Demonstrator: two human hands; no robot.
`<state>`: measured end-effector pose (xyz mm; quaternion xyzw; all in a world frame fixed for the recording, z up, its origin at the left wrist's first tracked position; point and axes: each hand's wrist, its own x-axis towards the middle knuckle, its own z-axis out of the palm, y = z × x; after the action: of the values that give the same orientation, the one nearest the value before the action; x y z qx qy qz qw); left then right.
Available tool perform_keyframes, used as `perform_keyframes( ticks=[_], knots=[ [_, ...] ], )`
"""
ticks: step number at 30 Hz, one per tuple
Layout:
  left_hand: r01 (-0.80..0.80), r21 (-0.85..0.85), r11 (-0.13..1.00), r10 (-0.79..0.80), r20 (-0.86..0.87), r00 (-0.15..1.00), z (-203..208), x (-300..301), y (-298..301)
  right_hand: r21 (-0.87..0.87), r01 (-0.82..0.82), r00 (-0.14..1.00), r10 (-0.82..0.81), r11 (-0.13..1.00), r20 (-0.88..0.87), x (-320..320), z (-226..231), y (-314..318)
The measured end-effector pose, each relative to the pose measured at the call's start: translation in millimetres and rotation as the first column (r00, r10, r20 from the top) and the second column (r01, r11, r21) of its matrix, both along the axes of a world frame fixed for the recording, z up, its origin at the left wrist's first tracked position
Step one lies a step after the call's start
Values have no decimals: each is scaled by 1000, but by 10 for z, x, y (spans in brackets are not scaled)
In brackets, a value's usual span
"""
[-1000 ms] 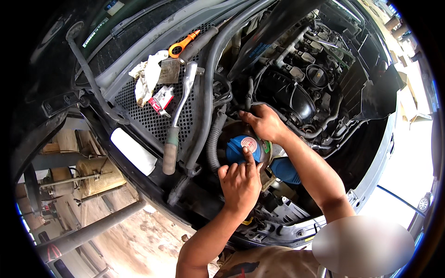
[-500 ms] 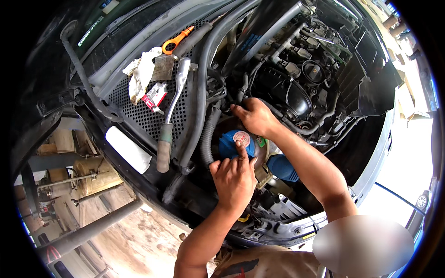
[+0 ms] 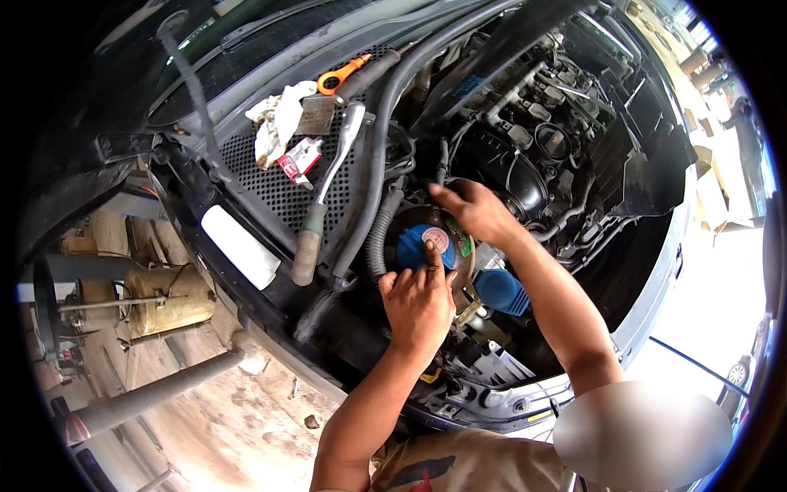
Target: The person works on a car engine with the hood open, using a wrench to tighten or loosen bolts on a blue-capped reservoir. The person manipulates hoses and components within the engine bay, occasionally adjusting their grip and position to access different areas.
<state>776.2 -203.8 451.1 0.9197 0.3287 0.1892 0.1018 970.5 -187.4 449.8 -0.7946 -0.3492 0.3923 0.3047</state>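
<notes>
A round blue cap (image 3: pixel 420 244) with a red-and-white sticker sits on a dark round tank in the engine bay. My left hand (image 3: pixel 420 305) reaches up from below, and its fingertips curl over the cap's near edge. My right hand (image 3: pixel 474 211) lies flat on the tank's far rim just behind the cap, fingers stretched to the left and holding nothing. The right forearm hides part of the tank's right side.
A second blue cap (image 3: pixel 500 291) sits to the right. On the perforated black cover (image 3: pixel 262 176) lie a ratchet wrench (image 3: pixel 324 197), a white rag (image 3: pixel 277 123) and a red-and-white tube (image 3: pixel 299 157). An orange loop handle (image 3: pixel 340 75) sticks up behind. Thick hoses (image 3: pixel 379 139) run beside the tank.
My left hand has risen from below the tank until its fingers are on the blue cap. My right hand has stayed at the far rim and stretched its fingers to the left.
</notes>
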Motion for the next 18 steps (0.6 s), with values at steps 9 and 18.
perform_keyframes(
  ticks=[9,18],
  knots=[
    [-28,-7,1000,28,11,1000,-80,-4,34,190,209,890,-106,959,-443,226,-189,-858],
    [-19,2,1000,18,214,977,-139,-26,-6,230,316,867,-182,921,-463,83,70,-1024]
  ],
)
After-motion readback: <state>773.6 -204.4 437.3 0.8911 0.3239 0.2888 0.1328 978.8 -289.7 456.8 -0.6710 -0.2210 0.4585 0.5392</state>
